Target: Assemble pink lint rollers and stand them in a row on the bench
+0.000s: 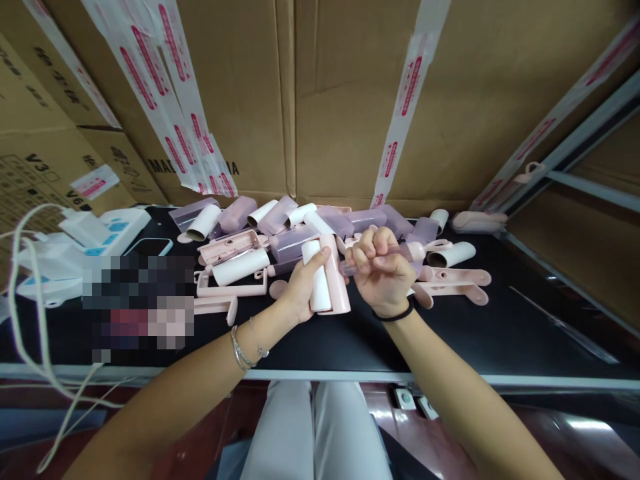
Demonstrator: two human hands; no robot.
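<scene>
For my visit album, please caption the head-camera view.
Left hand holds a white roll and pink casing; right hand grips a translucent purple piece.

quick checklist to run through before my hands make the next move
- Left hand grips the pink holder: ok
- White roll lies along the pink holder: ok
- White roll fully seated: cannot tell
- Right hand has its fingers curled around the translucent purple piece: ok
- Purple piece clear of the holder: cannot tell
- Uncluttered space behind the hands: not ok, purple covers crowd there
</scene>
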